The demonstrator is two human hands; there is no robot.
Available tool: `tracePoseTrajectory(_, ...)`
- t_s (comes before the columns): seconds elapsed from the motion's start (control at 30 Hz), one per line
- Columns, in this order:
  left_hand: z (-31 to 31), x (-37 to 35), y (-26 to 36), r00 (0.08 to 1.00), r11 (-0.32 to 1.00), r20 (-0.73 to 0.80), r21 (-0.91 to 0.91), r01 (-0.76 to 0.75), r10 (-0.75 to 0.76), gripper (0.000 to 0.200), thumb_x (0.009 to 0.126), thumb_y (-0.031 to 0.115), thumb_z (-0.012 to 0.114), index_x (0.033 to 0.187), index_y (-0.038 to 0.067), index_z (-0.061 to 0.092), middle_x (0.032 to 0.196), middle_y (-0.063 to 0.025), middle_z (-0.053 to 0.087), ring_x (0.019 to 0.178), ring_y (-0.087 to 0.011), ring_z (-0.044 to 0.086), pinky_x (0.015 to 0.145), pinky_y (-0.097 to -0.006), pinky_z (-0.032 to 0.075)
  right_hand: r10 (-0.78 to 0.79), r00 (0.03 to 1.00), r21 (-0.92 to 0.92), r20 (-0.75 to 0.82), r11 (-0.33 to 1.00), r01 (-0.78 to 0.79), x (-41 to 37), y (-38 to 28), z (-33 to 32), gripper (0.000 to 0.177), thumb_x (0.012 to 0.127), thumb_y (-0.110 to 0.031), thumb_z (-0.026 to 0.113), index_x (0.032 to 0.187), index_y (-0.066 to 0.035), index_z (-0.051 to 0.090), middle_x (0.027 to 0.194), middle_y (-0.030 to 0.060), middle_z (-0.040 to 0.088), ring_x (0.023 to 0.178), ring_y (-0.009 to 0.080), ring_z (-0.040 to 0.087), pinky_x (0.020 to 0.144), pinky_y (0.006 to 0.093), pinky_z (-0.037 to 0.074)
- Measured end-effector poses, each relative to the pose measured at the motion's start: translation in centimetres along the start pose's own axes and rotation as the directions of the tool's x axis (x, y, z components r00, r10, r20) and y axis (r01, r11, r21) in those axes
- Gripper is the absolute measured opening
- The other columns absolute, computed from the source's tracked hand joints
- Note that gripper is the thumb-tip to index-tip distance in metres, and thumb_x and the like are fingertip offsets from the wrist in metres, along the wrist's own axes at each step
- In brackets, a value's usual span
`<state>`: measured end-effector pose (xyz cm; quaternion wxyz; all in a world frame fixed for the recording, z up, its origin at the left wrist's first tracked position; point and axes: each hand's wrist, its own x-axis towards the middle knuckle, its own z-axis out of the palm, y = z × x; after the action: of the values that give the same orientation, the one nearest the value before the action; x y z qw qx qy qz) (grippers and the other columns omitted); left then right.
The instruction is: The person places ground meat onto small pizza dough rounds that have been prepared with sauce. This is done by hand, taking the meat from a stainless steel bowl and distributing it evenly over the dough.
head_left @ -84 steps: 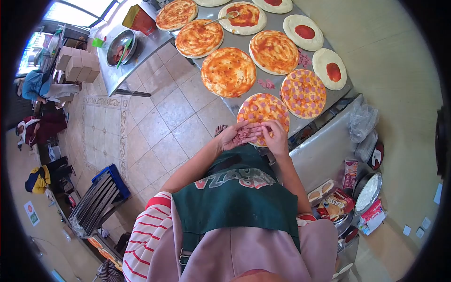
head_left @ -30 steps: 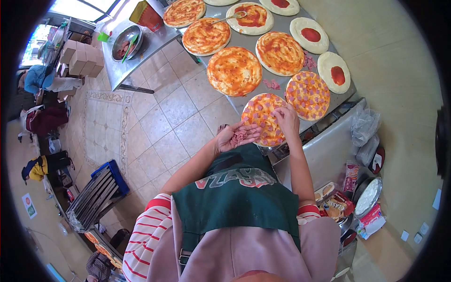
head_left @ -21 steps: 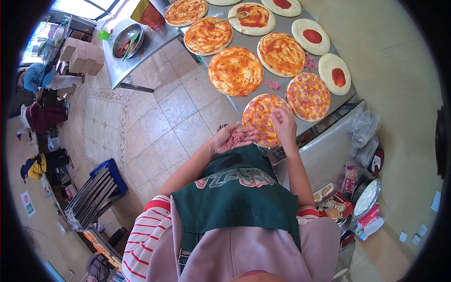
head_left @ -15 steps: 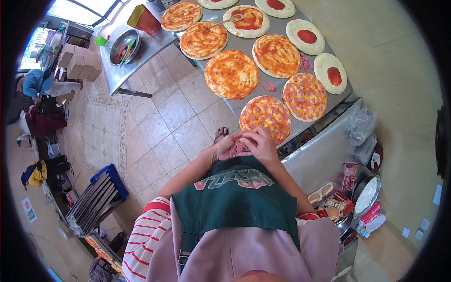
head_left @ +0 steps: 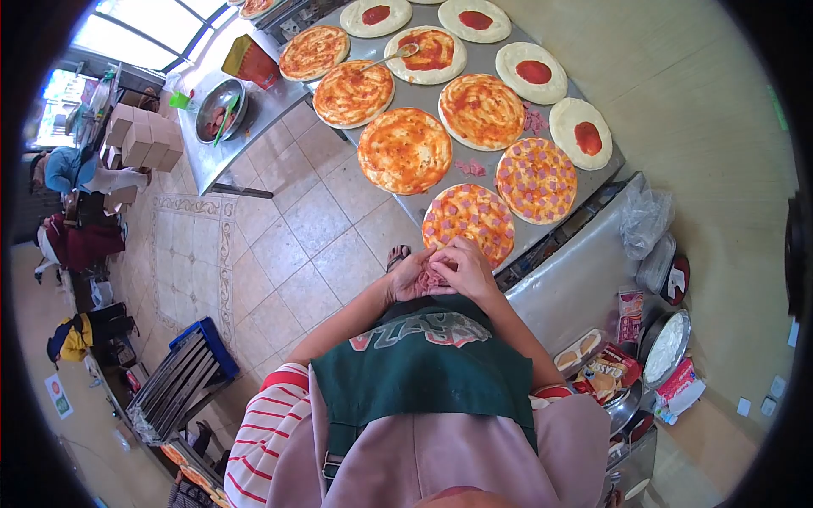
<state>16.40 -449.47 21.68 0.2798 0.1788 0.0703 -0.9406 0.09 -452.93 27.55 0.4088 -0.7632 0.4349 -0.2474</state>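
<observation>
Pizzeria kitch.: pizzas (head_left: 405, 150) on steel table (head_left: 430, 195)

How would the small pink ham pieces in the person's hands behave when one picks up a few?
The ham pieces sit heaped in the cupped left hand, so they are probably light and soft, perhaps clinging together. Loose bits on the table suggest they drop easily. On the nearest pizza they lie flat, so rolling seems unlikely.

Single head-worn view, wide-angle.
You look steeply down past your own chest, close above your left hand (head_left: 412, 276) and right hand (head_left: 467, 267), facing forward along the worktop (head_left: 484, 61); the floor (head_left: 279, 245) lies left.
</observation>
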Motion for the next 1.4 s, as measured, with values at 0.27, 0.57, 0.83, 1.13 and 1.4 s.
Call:
tracePoseTrajectory(0.27, 2.2, 0.0, 1.3, 0.991, 1.0, -0.136, 0.013, -0.021, 0.022, 0.051, 0.097, 0.035, 0.026, 0.13, -0.002, 0.037, 0.128, -0.0161, 0.048, 0.117, -0.026, 0.049, 0.096, -0.0369, 0.044, 0.196, 0.98, 0.447, -0.047, 0.881, -0.155, 2.5, 2.3, -2.3, 0.01, 0.082, -0.012, 0.061, 0.085, -0.003, 0.058, 0.08, 0.0058, 0.059, 0.075, 0.0147, 0.058, 0.066, 0.0289, 0.047)
tracePoseTrajectory(0.57, 0.5, -3.1, 3.8, 0.956, 0.919, -0.049, -0.266, -0.29, 0.288, 0.052, 0.098, 0.032, 0.027, 0.134, -0.005, 0.028, 0.138, -0.0174, 0.036, 0.125, -0.0269, 0.04, 0.102, -0.0354, 0.039, 0.372, 0.928, 0.789, 0.033, 0.56, -0.252, 9.0, 6.5, -2.2, 0.024, 0.085, 0.001, 0.057, 0.108, 0.003, 0.057, 0.088, 0.0083, 0.063, 0.077, 0.0129, 0.061, 0.067, 0.0228, 0.052)
tracePoseTrajectory(0.83, -1.3, -7.5, 10.9, 0.966, 0.948, -0.003, -0.192, -0.254, 0.258, 0.052, 0.097, 0.032, 0.03, 0.134, -0.005, 0.029, 0.138, -0.0174, 0.036, 0.125, -0.0278, 0.04, 0.102, -0.0366, 0.039, 0.497, 0.862, 0.618, -0.098, 0.709, -0.339, 13.5, 6.9, 0.2, 0.015, 0.084, -0.009, 0.062, 0.094, 0.001, 0.063, 0.083, 0.0035, 0.062, 0.071, 0.0085, 0.057, 0.065, 0.0207, 0.048)
tracePoseTrajectory(1.13, 0.0, -10.9, 20.0, 0.995, 0.994, 0.027, -0.049, -0.099, 0.101, 0.054, 0.097, 0.034, 0.029, 0.134, -0.005, 0.029, 0.138, -0.0181, 0.035, 0.126, -0.0284, 0.039, 0.102, -0.039, 0.039, 0.494, 0.764, 0.331, -0.415, 0.864, -0.379, 15.1, 5.7, 0.3, 0.018, 0.084, -0.015, 0.063, 0.091, 0.002, 0.063, 0.085, 0.0067, 0.066, 0.075, 0.0095, 0.06, 0.069, 0.0211, 0.046)
tracePoseTrajectory(1.4, -0.3, -11.6, 22.0, 0.997, 1.0, 0.078, -0.03, 0.007, -0.004, 0.053, 0.097, 0.034, 0.028, 0.134, -0.005, 0.029, 0.138, -0.0186, 0.035, 0.125, -0.0286, 0.04, 0.104, -0.0395, 0.036, 0.277, 0.782, -0.224, -0.558, 0.857, -0.464, 15.3, 5.7, 3.3, 0.013, 0.077, -0.018, 0.065, 0.078, -0.005, 0.064, 0.078, 0.0093, 0.056, 0.073, 0.0242, 0.056, 0.069, 0.0336, 0.045)
